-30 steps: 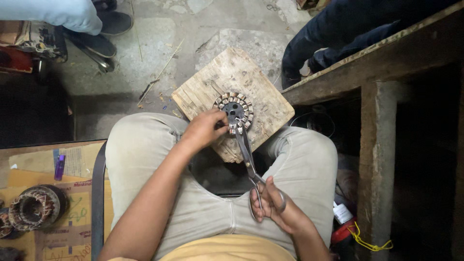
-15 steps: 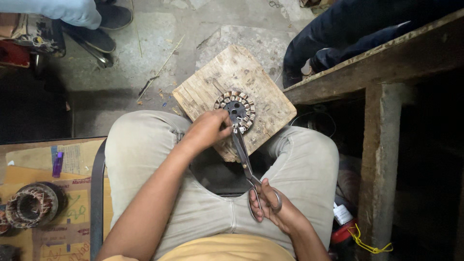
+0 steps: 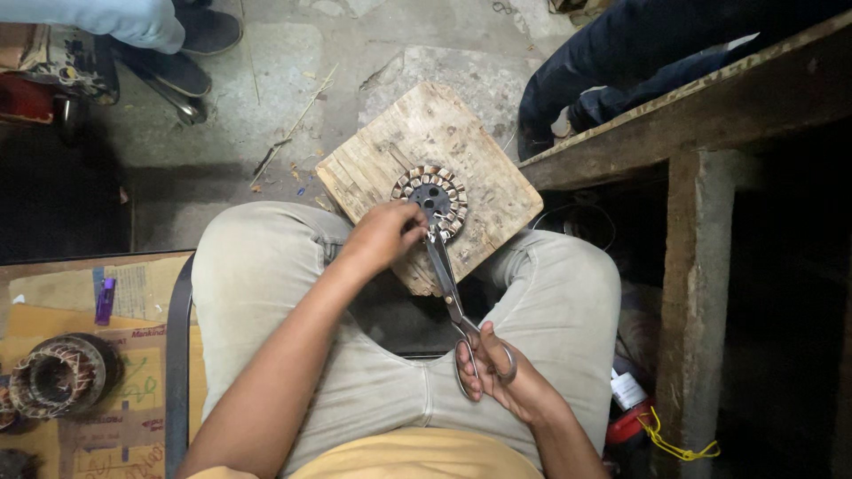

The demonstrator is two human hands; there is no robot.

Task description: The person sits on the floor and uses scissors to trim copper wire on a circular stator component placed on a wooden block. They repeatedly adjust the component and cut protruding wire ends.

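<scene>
A round motor stator [image 3: 432, 199] with copper windings lies on a worn wooden block [image 3: 417, 142] on the floor between my knees. My left hand [image 3: 383, 236] rests on the stator's near edge, fingers pinched at its windings. My right hand [image 3: 500, 374] grips the handles of long metal scissors [image 3: 446, 284], whose blades reach up to the stator's near edge beside my left fingers.
A wooden bench [image 3: 701, 106] runs along the right, with another person's dark-trousered legs [image 3: 621, 62] behind it. A second person's shoe [image 3: 200, 31] is at top left. A second wound stator [image 3: 58, 374] sits on cardboard at lower left. A yellow cord [image 3: 670, 439] lies at lower right.
The view has shifted slightly. My left hand stays at the stator, and the scissors stay in my right hand with blades at the windings.
</scene>
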